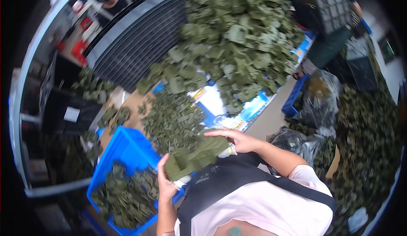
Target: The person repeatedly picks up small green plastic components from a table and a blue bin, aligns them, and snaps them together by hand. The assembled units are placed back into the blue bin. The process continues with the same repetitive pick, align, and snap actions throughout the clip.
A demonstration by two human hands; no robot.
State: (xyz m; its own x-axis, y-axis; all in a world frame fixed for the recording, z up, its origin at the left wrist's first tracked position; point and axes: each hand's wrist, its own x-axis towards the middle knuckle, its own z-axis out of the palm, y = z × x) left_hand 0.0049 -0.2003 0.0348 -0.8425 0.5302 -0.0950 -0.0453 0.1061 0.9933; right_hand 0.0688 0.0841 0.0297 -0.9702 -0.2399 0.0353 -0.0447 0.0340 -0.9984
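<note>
An olive-green moulded plastic part [196,157], long with a squarish opening near one end, spans the space in front of my apron. My left hand [166,175] grips its left end, with the thumb side up along the edge. At the other end, my right hand [237,140] holds on with its fingers stretched over the top. Something pale shows around the fingers of both hands, perhaps tape or finger covers. Just beyond the part lies a pile of small green pieces [171,116]. Below my left hand, a blue crate [132,140] holds more flat green pieces [123,195].
A large heap of green parts [241,36] covers the far table, beside a black ribbed crate [142,34]. At right are a blue tray [294,98], clear plastic bags [322,100] and more green parts [360,151]. A capped person [111,2] is at far left; another person [326,49] stands right.
</note>
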